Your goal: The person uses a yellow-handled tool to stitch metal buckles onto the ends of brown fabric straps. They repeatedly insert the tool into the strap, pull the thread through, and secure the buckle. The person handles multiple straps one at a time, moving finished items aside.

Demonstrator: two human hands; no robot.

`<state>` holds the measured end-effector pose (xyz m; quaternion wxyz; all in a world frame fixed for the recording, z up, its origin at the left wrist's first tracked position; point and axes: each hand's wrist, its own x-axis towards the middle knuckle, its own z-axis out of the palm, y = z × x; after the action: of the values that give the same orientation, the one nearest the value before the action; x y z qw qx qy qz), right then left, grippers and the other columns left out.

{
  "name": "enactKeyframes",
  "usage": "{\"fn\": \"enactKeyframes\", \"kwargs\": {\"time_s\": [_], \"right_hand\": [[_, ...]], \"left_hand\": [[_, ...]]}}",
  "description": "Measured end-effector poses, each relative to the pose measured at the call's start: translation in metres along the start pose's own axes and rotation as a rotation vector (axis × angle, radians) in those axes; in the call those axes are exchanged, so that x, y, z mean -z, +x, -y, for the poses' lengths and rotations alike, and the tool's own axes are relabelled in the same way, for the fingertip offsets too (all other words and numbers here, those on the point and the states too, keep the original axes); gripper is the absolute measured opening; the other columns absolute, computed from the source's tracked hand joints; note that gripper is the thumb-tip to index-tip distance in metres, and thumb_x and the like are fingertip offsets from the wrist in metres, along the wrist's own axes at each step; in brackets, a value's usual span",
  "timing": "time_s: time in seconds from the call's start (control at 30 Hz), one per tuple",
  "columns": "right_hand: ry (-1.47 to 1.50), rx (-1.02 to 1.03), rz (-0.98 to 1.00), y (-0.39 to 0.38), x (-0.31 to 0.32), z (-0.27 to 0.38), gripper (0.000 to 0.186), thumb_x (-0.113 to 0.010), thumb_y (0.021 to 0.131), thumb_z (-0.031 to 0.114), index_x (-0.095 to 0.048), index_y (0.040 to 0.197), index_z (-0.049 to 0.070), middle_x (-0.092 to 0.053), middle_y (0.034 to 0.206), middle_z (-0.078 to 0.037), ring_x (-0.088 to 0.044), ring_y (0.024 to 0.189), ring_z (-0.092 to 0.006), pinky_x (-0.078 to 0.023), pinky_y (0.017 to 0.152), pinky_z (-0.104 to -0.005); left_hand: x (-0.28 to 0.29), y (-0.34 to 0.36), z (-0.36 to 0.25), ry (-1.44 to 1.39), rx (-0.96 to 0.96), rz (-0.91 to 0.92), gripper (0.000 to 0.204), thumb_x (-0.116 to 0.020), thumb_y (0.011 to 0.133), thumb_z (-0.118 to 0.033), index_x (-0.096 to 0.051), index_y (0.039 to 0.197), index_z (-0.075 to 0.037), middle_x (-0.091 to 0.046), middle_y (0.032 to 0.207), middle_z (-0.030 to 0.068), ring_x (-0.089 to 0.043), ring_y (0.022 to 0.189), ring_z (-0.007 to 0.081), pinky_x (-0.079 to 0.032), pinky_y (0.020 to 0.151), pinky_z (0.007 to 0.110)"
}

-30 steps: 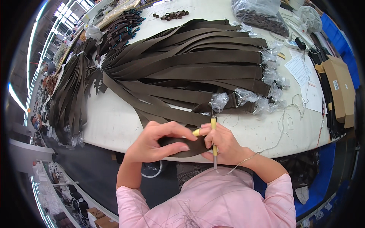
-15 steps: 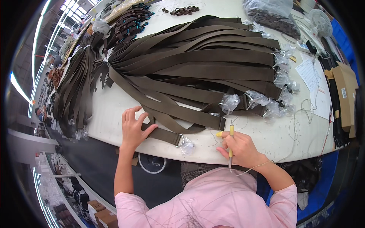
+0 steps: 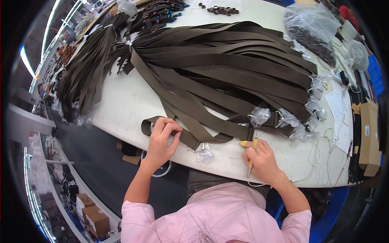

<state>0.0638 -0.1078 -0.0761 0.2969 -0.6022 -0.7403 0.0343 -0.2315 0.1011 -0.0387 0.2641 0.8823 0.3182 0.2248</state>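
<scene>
The fingers of the left hand point(image 3: 161, 141) were bent over a loose flat strap of dark olive-brown webbing point(image 3: 189, 139) near the front edge of the white table point(image 3: 121, 111). A narrow gap showed between thumb and forefinger, with the dark webbing behind it; whether they pinched the strap could not be told. The strap curled into a small loop on the far left side of that hand, passed behind the fingers, and ran to the right, ending at a metal buckle point(image 3: 197, 147) with a crumpled clear plastic wrapping point(image 3: 206, 155), just beside the table edge. The right hand point(image 3: 263, 162), well apart from this strap, had its fingers closed around a slim pen-shaped tool with a yellow handle point(image 3: 255, 144), which stood at a slant, its dark tip pointing up toward the table's middle and its grey lower end trailing a thin pale cord point(image 3: 256, 185). A yellow cover point(image 3: 244, 143) sat on one fingertip of the right hand. Beyond both hands, a large bundle of dark olive-brown straps point(image 3: 227, 75) fanned out from a white tie point(image 3: 129, 41), the nearest strap ends lying close to the tool's tip. A clear plastic bag of dark pieces point(image 3: 310, 26) lay at the far right, near a small white fan point(image 3: 358, 54).
</scene>
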Motion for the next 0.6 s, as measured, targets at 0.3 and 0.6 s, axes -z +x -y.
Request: {"fn": "enactKeyframes", "kwargs": {"time_s": [0.3,0.6], "right_hand": [[0.036,-0.024,0.005,0.004,-0.006,0.004,0.026,-0.08,0.083,0.005,-0.055,0.088,0.003,-0.071,0.106,-0.018,-0.065,0.089,-0.037,-0.054,0.086,-0.0479],[0.035,-0.043,-0.073,-0.008,0.003,-0.003,0.031,-0.084,0.081,0.003,-0.054,0.089,0.004,-0.071,0.101,-0.018,-0.064,0.082,-0.0356,-0.053,0.078,-0.0462]], "left_hand": [[-0.028,-0.029,0.009,-0.058,-0.069,0.104,0.026,-0.081,0.088,-0.001,-0.066,0.109,-0.002,-0.059,0.119,0.0106,-0.061,0.109,0.0286,-0.054,0.092,0.039],[-0.015,-0.022,-0.002,-0.067,-0.043,-0.011,0.015,-0.07,0.095,0.003,-0.057,0.102,0.001,-0.061,0.091,0.0145,-0.064,0.08,0.0323,-0.052,0.071,0.039]]}}
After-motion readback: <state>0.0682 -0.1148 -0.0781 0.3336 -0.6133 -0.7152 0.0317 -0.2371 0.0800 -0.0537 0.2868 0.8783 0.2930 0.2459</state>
